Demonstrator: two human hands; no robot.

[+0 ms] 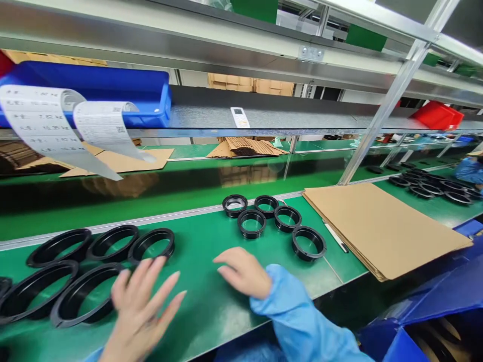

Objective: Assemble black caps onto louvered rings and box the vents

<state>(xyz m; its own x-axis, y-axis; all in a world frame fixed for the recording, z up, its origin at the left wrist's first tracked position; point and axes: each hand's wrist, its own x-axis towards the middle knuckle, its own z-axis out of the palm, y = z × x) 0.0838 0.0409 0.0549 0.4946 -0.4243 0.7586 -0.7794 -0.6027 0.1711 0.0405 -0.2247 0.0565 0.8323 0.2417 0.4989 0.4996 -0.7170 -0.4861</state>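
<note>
My left hand [145,301] is spread above the green bench, its fingers apart and nothing in them. Its fingertips are close to a large black flanged ring [62,314] and to another black ring [133,251] behind it; whether they touch either I cannot tell. My right hand [243,271], in a blue sleeve [302,317], hovers over the middle of the bench with thumb and fingers slightly parted, and I see nothing in it. Beyond it sit several smaller black rings, among them one at the front [252,224] and one farther right [308,243].
Brown cardboard sheets [385,226] are stacked at the right, with a white pen [335,236] beside them. A shelf above carries a blue bin [113,75] with hanging paper label strips [41,120]. A metal post [388,105] rises behind the cardboard. Blue boxes [426,301] stand at lower right.
</note>
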